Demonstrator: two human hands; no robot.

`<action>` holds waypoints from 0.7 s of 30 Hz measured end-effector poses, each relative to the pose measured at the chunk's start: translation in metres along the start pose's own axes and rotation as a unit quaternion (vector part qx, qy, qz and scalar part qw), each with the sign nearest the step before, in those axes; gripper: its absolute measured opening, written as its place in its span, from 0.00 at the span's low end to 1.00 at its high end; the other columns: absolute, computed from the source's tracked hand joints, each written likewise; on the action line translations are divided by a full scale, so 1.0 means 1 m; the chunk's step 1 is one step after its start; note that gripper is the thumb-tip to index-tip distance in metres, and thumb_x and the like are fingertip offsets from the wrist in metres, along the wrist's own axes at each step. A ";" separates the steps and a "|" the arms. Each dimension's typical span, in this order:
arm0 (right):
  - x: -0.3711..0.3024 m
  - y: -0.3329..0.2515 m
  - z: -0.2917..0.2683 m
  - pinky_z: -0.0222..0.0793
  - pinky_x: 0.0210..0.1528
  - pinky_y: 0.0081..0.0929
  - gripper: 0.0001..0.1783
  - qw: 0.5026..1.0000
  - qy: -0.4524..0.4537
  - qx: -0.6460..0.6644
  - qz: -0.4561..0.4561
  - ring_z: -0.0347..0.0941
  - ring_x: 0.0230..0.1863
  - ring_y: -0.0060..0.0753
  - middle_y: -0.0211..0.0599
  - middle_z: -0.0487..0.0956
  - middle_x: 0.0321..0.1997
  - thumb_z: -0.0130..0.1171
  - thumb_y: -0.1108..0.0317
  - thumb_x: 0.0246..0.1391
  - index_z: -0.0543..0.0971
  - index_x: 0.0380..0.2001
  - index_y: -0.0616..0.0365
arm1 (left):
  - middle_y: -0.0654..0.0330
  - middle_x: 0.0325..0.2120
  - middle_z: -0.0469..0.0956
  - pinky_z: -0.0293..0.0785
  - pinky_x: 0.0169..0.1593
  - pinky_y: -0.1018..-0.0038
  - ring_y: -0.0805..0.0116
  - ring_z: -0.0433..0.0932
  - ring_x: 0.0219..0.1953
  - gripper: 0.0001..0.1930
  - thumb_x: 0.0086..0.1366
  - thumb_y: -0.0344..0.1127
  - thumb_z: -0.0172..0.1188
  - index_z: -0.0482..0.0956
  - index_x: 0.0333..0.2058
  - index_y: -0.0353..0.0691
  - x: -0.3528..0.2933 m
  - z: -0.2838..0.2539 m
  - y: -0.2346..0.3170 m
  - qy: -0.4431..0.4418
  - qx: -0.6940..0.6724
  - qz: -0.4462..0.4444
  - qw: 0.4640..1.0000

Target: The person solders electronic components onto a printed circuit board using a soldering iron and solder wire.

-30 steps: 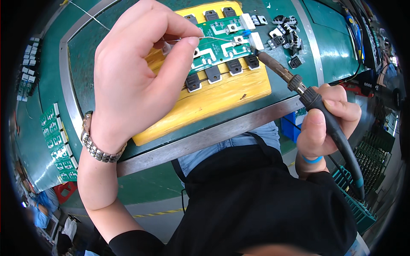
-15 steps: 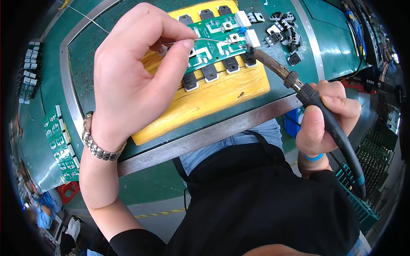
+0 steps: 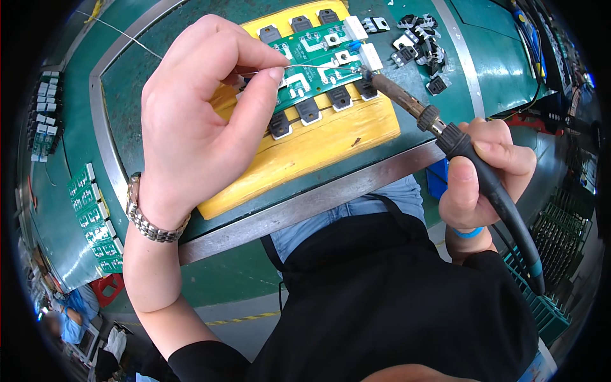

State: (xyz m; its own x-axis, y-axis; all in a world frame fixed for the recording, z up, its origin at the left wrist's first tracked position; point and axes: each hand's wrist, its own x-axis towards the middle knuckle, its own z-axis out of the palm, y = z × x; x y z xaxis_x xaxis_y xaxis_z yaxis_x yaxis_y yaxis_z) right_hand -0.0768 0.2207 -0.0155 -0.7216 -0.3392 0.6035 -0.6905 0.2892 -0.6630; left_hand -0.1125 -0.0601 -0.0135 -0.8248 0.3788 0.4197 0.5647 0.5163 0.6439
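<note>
My left hand [image 3: 203,114] is closed in a pinch on a thin solder wire [image 3: 312,66], just above the left part of a green circuit board [image 3: 305,53]. The wire runs right across the board to the tip of a soldering iron [image 3: 459,141]. My right hand [image 3: 490,175] grips the iron's black handle, and the tip meets the board's lower right edge, beside a white block-shaped part [image 3: 370,57]. Under the board lies a yellow wooden block [image 3: 305,143]. Black flat components [image 3: 309,111] with metal backs stick out along both long sides. My left hand covers the board's left end.
Loose black components [image 3: 423,48] lie in a pile right of the block. Finished-looking green boards [image 3: 95,213] stand in a row at the left, with more boards [image 3: 44,121] farther back. A metal strip [image 3: 318,207] edges the bench. Another person [image 3: 75,316] sits at lower left.
The whole view has shifted slightly, so the board and block appear a little farther left. Both hands keep their grips, and the iron's tip stays at the same end of the board.
</note>
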 end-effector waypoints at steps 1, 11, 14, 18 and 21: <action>0.000 0.000 0.001 0.59 0.25 0.23 0.22 1.000 0.005 0.007 0.001 0.62 0.21 0.22 0.36 0.71 0.25 0.64 0.76 0.45 0.63 0.40 0.59 | 0.61 0.30 0.72 0.69 0.35 0.83 0.77 0.72 0.31 0.04 0.57 0.19 0.57 0.77 0.32 0.31 0.000 0.000 0.000 -0.002 0.000 -0.005 1.000; 0.000 -0.003 -0.005 0.61 0.26 0.22 0.24 0.999 0.005 0.035 -0.018 0.62 0.21 0.22 0.40 0.71 0.29 0.62 0.77 0.46 0.63 0.44 0.56 | 0.61 0.31 0.72 0.68 0.34 0.83 0.78 0.71 0.30 0.04 0.58 0.20 0.57 0.77 0.33 0.31 0.002 -0.007 -0.004 0.033 0.011 0.115 0.993; 0.001 -0.003 -0.006 0.60 0.26 0.22 0.24 0.999 -0.004 0.033 -0.010 0.62 0.21 0.23 0.40 0.70 0.29 0.62 0.77 0.45 0.63 0.43 0.56 | 0.61 0.31 0.72 0.67 0.33 0.84 0.78 0.70 0.30 0.04 0.58 0.20 0.57 0.77 0.33 0.31 0.000 -0.006 0.001 0.030 0.015 0.027 0.999; 0.000 -0.002 -0.002 0.59 0.26 0.21 0.22 0.999 -0.003 0.033 -0.002 0.62 0.21 0.23 0.39 0.70 0.28 0.62 0.77 0.45 0.63 0.41 0.57 | 0.61 0.30 0.72 0.67 0.33 0.84 0.78 0.71 0.29 0.04 0.58 0.20 0.57 0.77 0.32 0.31 -0.001 -0.004 0.001 0.017 0.010 0.008 1.000; -0.001 0.001 0.004 0.58 0.25 0.21 0.21 0.999 0.017 0.031 0.001 0.62 0.21 0.22 0.38 0.70 0.27 0.63 0.78 0.45 0.63 0.39 0.59 | 0.61 0.30 0.72 0.68 0.33 0.84 0.78 0.71 0.29 0.04 0.58 0.19 0.57 0.77 0.32 0.31 0.000 -0.004 0.000 0.016 0.014 0.012 1.000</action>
State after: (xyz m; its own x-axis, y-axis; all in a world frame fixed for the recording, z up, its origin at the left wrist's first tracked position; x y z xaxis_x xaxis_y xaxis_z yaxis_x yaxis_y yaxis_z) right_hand -0.0763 0.2181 -0.0185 -0.7244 -0.3082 0.6167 -0.6860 0.2340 -0.6889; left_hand -0.1122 -0.0627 -0.0111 -0.8112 0.3669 0.4554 0.5846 0.5294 0.6148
